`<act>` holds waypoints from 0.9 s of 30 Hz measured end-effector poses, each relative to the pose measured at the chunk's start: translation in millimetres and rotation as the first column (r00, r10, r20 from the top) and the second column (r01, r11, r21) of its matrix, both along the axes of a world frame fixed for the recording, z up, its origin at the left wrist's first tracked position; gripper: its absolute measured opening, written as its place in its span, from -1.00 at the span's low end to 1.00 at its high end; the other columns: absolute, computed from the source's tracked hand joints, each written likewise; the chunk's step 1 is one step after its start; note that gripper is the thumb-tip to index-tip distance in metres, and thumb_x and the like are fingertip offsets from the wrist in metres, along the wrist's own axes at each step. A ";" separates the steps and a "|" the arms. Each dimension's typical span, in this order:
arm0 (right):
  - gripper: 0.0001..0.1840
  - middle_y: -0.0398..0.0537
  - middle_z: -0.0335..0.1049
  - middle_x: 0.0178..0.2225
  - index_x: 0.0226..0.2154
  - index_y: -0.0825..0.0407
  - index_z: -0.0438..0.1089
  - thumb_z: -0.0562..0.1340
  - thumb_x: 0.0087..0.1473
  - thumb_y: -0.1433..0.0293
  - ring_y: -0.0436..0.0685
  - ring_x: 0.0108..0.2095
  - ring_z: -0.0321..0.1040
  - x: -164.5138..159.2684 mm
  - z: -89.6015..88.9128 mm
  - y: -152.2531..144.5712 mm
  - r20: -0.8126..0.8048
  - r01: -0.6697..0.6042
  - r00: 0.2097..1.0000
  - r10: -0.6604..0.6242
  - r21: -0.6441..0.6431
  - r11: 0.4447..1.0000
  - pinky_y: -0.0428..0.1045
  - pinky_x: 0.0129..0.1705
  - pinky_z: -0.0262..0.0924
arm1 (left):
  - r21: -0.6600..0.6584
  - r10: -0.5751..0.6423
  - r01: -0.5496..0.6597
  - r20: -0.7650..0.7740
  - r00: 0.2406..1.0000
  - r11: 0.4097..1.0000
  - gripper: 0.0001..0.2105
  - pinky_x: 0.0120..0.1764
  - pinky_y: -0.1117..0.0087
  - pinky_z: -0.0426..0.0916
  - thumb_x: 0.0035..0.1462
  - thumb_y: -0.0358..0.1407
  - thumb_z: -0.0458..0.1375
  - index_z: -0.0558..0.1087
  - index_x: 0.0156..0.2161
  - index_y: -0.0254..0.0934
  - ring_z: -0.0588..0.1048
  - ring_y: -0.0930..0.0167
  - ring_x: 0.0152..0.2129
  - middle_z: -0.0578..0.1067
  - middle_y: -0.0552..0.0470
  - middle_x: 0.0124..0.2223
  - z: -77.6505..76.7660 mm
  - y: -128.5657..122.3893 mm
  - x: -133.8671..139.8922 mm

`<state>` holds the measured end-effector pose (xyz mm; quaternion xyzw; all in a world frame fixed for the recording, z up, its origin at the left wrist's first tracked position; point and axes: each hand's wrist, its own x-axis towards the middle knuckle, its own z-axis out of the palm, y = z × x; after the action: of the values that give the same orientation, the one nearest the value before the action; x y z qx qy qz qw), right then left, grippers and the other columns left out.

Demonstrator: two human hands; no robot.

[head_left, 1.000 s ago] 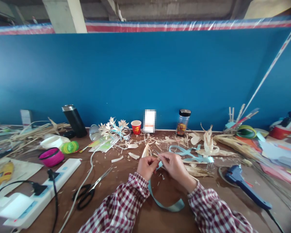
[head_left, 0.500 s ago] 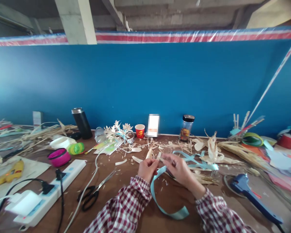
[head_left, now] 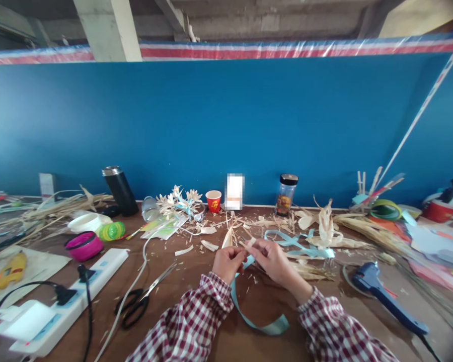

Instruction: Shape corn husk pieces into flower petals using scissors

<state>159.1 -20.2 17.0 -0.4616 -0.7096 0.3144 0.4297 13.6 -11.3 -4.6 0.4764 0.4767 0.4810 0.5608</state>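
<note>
My left hand (head_left: 228, 265) is closed in a pinch, its fingertips by the upper end of a light-blue ribbon (head_left: 238, 301). From there the ribbon curls down to the tabletop between my forearms. My right hand (head_left: 275, 262) pinches a pale strip of corn husk (head_left: 250, 243) close to the left fingertips. The fingers partly cover where ribbon and husk meet. Just beyond my hands lies a pointed dry husk piece (head_left: 227, 238). Black-handled scissors (head_left: 145, 297) rest, blades apart, left of my left forearm.
A blue glue gun (head_left: 387, 296) lies at the right and a white power strip (head_left: 73, 301) at the left. Along the blue partition stand a black flask (head_left: 121, 192), husk flowers (head_left: 179, 202), a red paper cup (head_left: 213, 202) and a lidded jar (head_left: 286, 196). Husk scraps litter the brown table.
The view has shifted slightly, so everything sits a little further left. My right hand's fingers have closed in around the pale husk strip. The ribbon still hangs between my hands.
</note>
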 end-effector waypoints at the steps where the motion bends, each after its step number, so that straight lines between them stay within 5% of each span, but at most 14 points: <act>1: -0.69 -0.14 0.32 -0.60 -0.43 0.10 0.43 0.11 0.12 0.24 0.00 -0.58 0.19 -0.6 -0.1 -0.3 0.015 -0.004 1.000 0.004 -0.003 1.000 -0.11 -0.52 0.10 | 0.032 -0.002 0.002 -0.017 1.000 0.999 -0.72 -0.66 0.52 0.19 -0.18 -0.14 0.26 0.46 -0.54 -0.38 0.27 0.57 -0.76 0.39 0.11 -0.64 0.9 -0.7 0.0; 11: -0.71 -0.08 0.48 -0.51 -0.43 0.09 0.49 0.10 0.10 0.32 0.05 -0.48 0.35 8.7 -2.3 7.6 0.166 0.157 0.971 -0.172 0.102 0.982 -0.12 -0.42 0.17 | 0.124 -0.025 0.038 -0.110 0.994 0.992 -0.81 -0.69 0.53 0.14 -0.13 -0.26 0.24 0.42 -0.58 -0.36 0.24 0.57 -0.79 0.35 0.10 -0.68 7.4 -5.9 -0.2; 17: -0.69 0.01 0.52 -0.43 -0.35 0.06 0.50 0.07 0.10 0.31 0.11 -0.45 0.41 48.1 -9.8 23.7 0.365 0.463 0.773 -0.519 0.235 0.855 -0.08 -0.43 0.14 | 0.206 -0.007 0.030 -0.111 0.994 0.978 -0.79 -0.66 0.49 0.22 -0.03 -0.21 0.20 0.45 -0.50 -0.35 0.31 0.52 -0.76 0.45 0.02 -0.60 3.8 -8.5 -2.3; 20: -0.68 -0.02 0.52 -0.33 -0.30 0.01 0.47 0.01 0.17 0.32 0.09 -0.39 0.42 46.9 -16.5 23.4 0.466 0.420 0.687 -0.557 0.370 0.829 -0.10 -0.41 0.12 | 0.252 0.117 -0.056 -0.231 0.966 0.966 -0.77 -0.61 0.46 0.29 0.02 -0.18 0.14 0.49 -0.41 -0.34 0.38 0.46 -0.70 0.49 -0.01 -0.55 6.9 -8.1 -15.4; 23: -0.70 -0.03 0.50 -0.29 -0.31 0.01 0.44 0.00 0.20 0.36 0.05 -0.39 0.41 37.7 -20.7 19.3 0.541 0.307 0.653 -0.529 0.449 0.839 -0.12 -0.43 0.09 | 0.357 0.272 -0.101 -0.469 0.840 0.929 -0.79 -0.46 0.44 0.34 0.06 -0.22 0.10 0.53 -0.36 -0.29 0.48 0.38 -0.54 0.55 -0.03 -0.45 15.8 -5.7 -50.5; 27: -0.72 -0.05 0.49 -0.30 -0.31 0.00 0.42 0.01 0.20 0.37 0.03 -0.42 0.40 34.0 -20.7 15.6 0.535 0.285 0.648 -0.542 0.489 0.824 -0.11 -0.47 0.05 | 0.385 0.435 -0.203 -0.799 0.414 0.900 -0.83 -0.31 0.37 0.30 0.06 -0.28 0.10 0.57 -0.35 -0.18 0.50 0.26 -0.32 0.58 -0.06 -0.29 31.7 0.5 -112.5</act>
<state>193.1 -4.6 -3.8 -0.6062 -0.7311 -0.1121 0.2924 -98.8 -10.7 27.0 0.6134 0.7170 0.3216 0.0790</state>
